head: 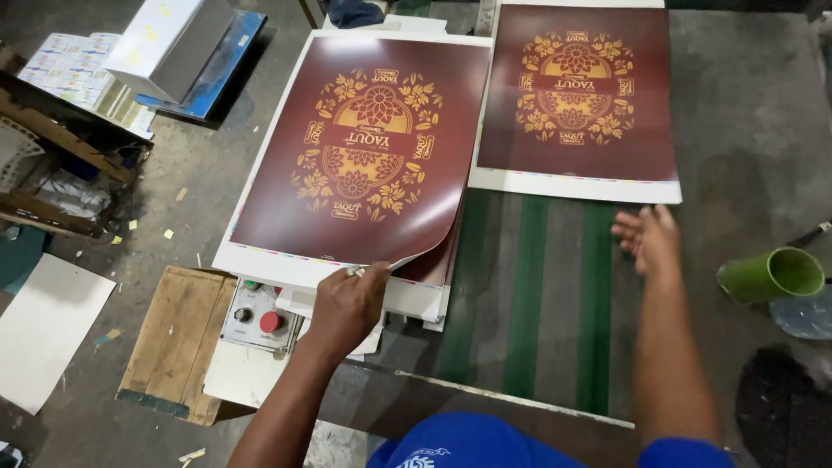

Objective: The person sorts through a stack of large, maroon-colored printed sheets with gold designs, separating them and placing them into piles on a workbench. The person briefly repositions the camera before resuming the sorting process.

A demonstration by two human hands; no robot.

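Sheet feeding, mid-step: left hand (347,303) pinches the top maroon printed sheet (364,147) off the stack (420,299); right hand (648,238), fingers spread, empty over green belts (529,295); next needs a clean slide across

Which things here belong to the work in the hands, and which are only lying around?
In the work:
- left hand, lifting the top printed sheet
- stack of sheets under it
- right hand, open, near the second printed sheet on the green belts

Lying about:
- green cup
- control box
- wooden board
- white box
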